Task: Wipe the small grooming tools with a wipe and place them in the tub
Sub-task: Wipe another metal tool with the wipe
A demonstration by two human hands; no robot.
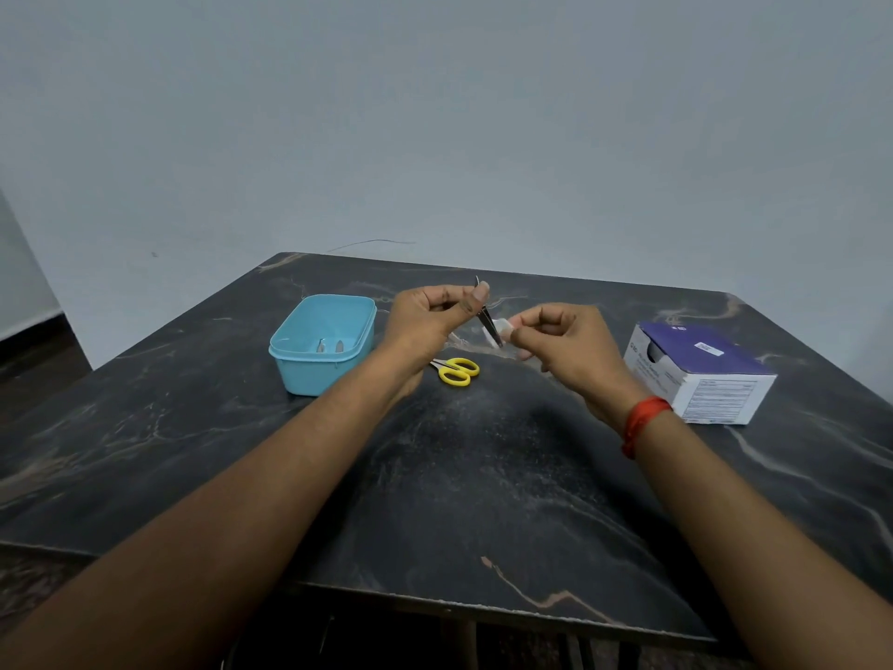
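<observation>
The dark worktop (483,476) is the biggest thing here. Both hands are held up just over its middle. A purple and white box (700,379) sits out past the right hand (565,345), on its outer side. A blue tub (309,374) with no lid sits just beside the left hand (425,316), on that hand's outer side.

Yellow scissors (456,370) lie flat on the worktop, under and between the two hands, a bit nearer the left one.

The left hand pinches a thin metal tool (487,317) between its thumb and fingers. The tool stands almost straight up and leans a little. Its top end pokes out above the thumb, and its low end points down toward the right hand. The right hand pinches a small white wipe (495,331) in its fingertips, and the wipe touches the low part of the tool. A red band (645,423) goes around the right wrist. Two small metal tools (329,346) lie at the bottom of the tub.

I think this tool is being wiped right now. Next it needs to go in the tub. The left hand, which holds the tool, is the one nearer the tub, so the trip looks short. The scissors look like they are not cleaned yet.
</observation>
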